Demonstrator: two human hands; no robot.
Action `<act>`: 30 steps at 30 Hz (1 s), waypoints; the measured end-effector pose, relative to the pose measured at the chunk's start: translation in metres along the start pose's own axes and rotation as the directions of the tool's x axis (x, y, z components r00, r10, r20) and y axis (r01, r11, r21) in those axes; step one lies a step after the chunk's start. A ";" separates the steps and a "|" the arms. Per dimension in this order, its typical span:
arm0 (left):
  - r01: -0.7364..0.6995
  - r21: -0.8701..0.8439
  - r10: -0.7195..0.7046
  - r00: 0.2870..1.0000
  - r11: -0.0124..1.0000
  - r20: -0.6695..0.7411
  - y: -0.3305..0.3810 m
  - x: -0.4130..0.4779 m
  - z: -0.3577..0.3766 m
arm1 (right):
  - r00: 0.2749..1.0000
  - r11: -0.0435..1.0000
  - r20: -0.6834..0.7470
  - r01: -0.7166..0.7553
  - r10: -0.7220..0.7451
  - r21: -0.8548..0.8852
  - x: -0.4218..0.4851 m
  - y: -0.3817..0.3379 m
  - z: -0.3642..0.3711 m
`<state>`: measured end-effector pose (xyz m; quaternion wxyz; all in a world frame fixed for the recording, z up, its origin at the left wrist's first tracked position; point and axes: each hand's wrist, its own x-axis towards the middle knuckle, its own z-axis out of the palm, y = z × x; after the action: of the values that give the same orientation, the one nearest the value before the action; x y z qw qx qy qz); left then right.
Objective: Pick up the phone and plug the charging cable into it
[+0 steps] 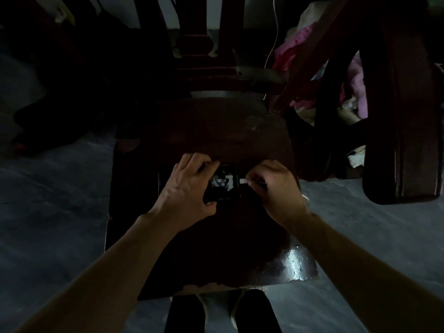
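Note:
A dark phone (223,186) with a glossy reflecting screen lies sideways over the seat of a dark wooden chair (204,140). My left hand (189,188) grips the phone's left part, fingers over its far edge and thumb on its near edge. My right hand (274,186) pinches the white plug of the charging cable (243,180) right at the phone's right end. The plug touches the phone's edge; how far it sits inside is hidden. A bit of white cable shows behind my right wrist.
The chair's backrest (204,44) rises at the far side. A thick dark wooden piece of furniture (403,116) stands at the right, with pink and white cloth (295,44) behind it. A white cord (274,44) hangs near the backrest. Grey floor (60,224) surrounds the chair.

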<state>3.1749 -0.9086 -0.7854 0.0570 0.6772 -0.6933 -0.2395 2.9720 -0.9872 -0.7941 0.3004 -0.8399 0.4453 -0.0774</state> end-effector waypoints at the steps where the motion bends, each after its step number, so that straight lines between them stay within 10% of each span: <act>1: 0.003 -0.009 -0.003 1.000 1.000 -0.006 0.000 0.001 0.001 | 1.000 1.000 -0.004 -0.001 0.001 0.002 0.000 0.000 0.001; 30: 0.120 0.019 -0.118 0.988 0.993 -0.095 0.010 -0.014 -0.016 | 0.998 0.996 0.002 -0.065 0.065 -0.065 -0.002 -0.025 -0.018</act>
<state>3.1735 -0.8994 -0.7643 0.0667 0.7286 -0.6511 -0.2018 2.9816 -0.9826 -0.7649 0.2762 -0.8346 0.4740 -0.0512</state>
